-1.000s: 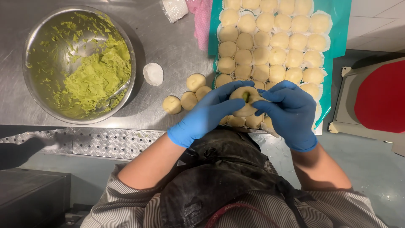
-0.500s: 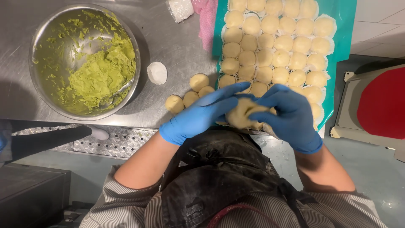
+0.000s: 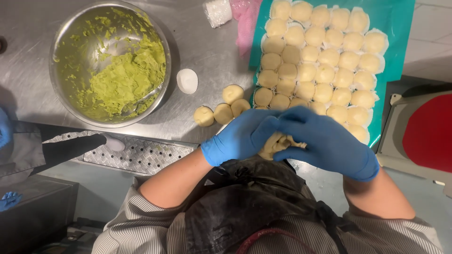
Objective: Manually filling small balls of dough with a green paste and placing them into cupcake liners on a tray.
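Observation:
Both my hands wear blue gloves and close together around one pale dough piece (image 3: 277, 144) held over the table's front edge. My left hand (image 3: 240, 137) cups it from the left, and my right hand (image 3: 325, 141) wraps over it from the right. Just beyond my hands lie three small dough balls (image 3: 222, 112) on the steel table (image 3: 207, 51). A teal tray (image 3: 395, 19) behind them holds several rows of shaped dough balls in white paper cups.
A steel bowl (image 3: 70, 42) with green paste (image 3: 123, 80) stands at the left. A single white paper cup (image 3: 187, 81) lies beside it. Another person's dark sleeve (image 3: 61, 148) and blue glove (image 3: 4, 128) reach in from the left edge. A red-topped object (image 3: 431, 134) sits at the right.
The dough was open with green filling showing; my fingers have since gathered it shut. The other person's sleeve has come in from the left.

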